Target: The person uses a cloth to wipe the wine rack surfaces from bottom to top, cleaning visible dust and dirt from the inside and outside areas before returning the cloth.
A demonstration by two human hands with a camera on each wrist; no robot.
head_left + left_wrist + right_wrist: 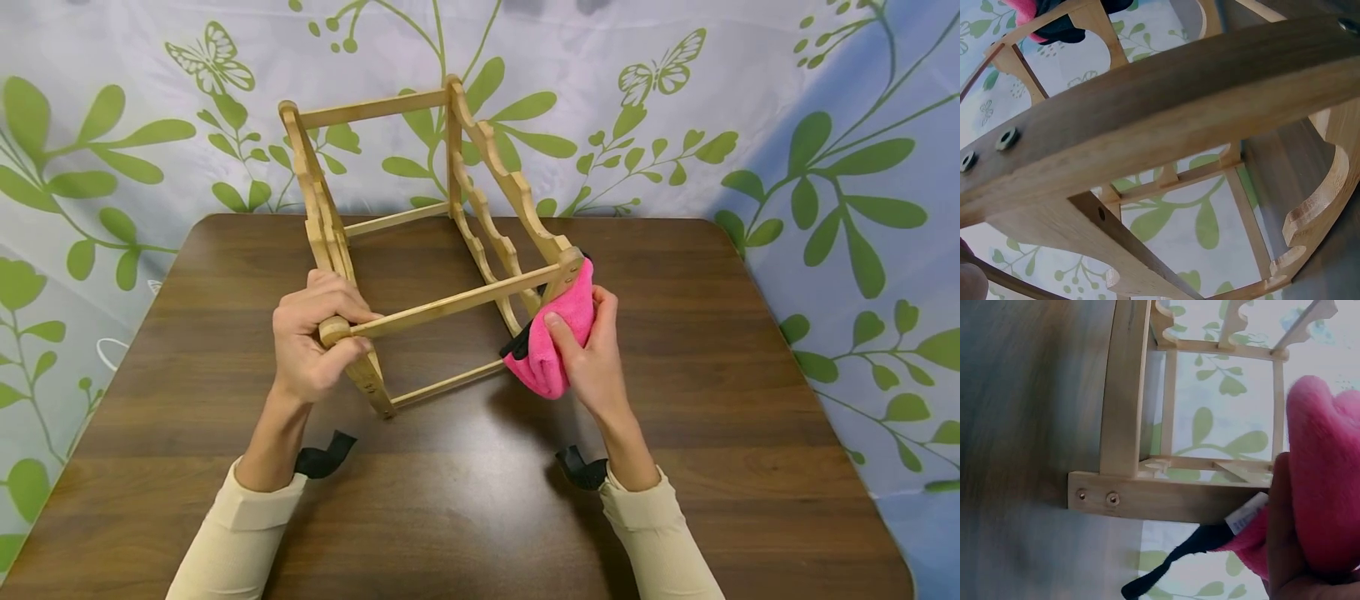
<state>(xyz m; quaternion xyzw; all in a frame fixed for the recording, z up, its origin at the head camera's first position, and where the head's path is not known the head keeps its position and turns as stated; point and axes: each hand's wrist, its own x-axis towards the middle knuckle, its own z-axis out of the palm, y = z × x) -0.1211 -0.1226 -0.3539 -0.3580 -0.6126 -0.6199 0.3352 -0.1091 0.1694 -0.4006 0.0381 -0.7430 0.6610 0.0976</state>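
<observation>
A light wooden rack (459, 300) with wavy, notched side rails is held tilted over the table. My left hand (311, 337) grips its near left corner, thumb and fingers around the end of the front bar. At the near right corner, my right hand (600, 362) holds a pink cloth (551, 354) with black edging, folded around the wood. In the right wrist view, the cloth (1329, 481) bunches beside my fingers, and a white tag (1246, 512) shows on its dark edge. Screw heads (1007, 139) dot the rack's post in the left wrist view, where most of my left hand is hidden.
Beneath the rack lies a dark brown wooden table (450, 500) with rounded corners. A pale curtain (555, 50) with green leaves and butterflies hangs behind and at both sides. Black straps (326, 457) sit at both wrists.
</observation>
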